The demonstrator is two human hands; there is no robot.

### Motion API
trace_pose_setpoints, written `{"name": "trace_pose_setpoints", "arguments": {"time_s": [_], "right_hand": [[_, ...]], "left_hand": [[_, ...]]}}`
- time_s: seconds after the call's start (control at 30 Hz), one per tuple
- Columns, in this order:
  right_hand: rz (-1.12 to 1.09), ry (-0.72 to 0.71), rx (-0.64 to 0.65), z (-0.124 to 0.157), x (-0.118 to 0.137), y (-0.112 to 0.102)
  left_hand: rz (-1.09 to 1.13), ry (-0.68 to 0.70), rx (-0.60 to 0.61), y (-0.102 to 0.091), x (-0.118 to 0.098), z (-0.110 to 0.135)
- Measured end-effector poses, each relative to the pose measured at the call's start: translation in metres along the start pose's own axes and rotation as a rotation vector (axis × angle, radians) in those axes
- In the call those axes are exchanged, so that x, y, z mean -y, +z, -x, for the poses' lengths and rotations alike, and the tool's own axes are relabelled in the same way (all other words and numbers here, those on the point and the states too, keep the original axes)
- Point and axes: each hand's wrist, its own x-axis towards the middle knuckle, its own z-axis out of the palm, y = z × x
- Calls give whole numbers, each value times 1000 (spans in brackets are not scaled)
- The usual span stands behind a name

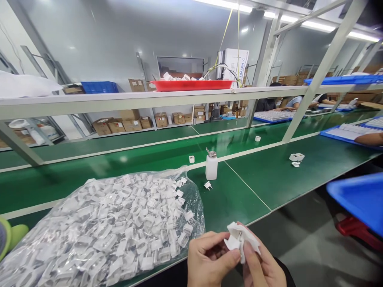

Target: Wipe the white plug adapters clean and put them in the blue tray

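Note:
Near the table's front edge, my left hand (205, 257) pinches a small white plastic plug piece (232, 242) between thumb and forefinger. My right hand (265, 265) is closed on a crumpled white cloth (253, 238), its thumb pressing the cloth against the piece. Fingers and cloth hide much of the piece. To the left, a clear plastic bag (196, 199) lies spread under a heap of white plug casings (128, 223). Beyond my hands a white dispenser bottle (212, 166) with a metal top stands upright, a loose two-pin plug piece (208, 185) in front of it.
White casings (296, 157) lie on the green table (242, 191) at right; another casing (192, 159) sits behind the bag. A red tray (191, 85) rests on the overhead shelf. A blue tray (359, 199) juts in at right. Co-workers' arms (371, 138) show beside blue trays.

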Motion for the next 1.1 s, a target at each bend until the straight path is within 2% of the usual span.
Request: {"name": "trace_pose_setpoints", "arguments": {"time_s": [0.07, 0.13, 0.2, 0.27, 0.37, 0.47, 0.53, 0.63, 0.73, 0.8, 0.87, 1.0, 1.03, 1.1], "right_hand": [[-195, 99, 114, -9, 0, 1], [-317, 193, 169, -19, 2, 1], [-384, 261, 166, -24, 4, 1], [-378, 252, 136, -23, 6, 3], [-110, 34, 75, -13, 7, 5], [313, -333, -15, -3, 6, 3], [500, -573, -29, 0, 4, -1], [584, -812, 92, -1, 0, -6], [529, -886, 222, -10, 3, -7], [490, -868, 236, -18, 9, -9], [502, -787, 173, -25, 16, -14], [501, -418, -131, -25, 19, -22], [454, -329, -175, -21, 16, -21], [320, -220, -176, -11, 9, -17]], "left_hand": [[24, -27, -44, 0, 1, -2], [51, -53, -53, 0, 1, -4], [84, -85, -37, 0, 1, -6], [128, -119, -23, 1, 1, -7], [174, -151, -33, 2, -1, -7], [122, -131, -57, 2, -5, -4], [67, -84, -90, 2, -8, -2], [-7, -3, -127, 0, -11, 0], [-194, 108, -94, -2, -12, 2], [-354, 210, -85, -4, -13, 3], [-439, 284, -102, -4, -14, 4], [-422, 328, -107, -1, -14, 7], [-403, 316, -89, 0, -13, 7], [-334, 260, -43, 1, -12, 7]]}}
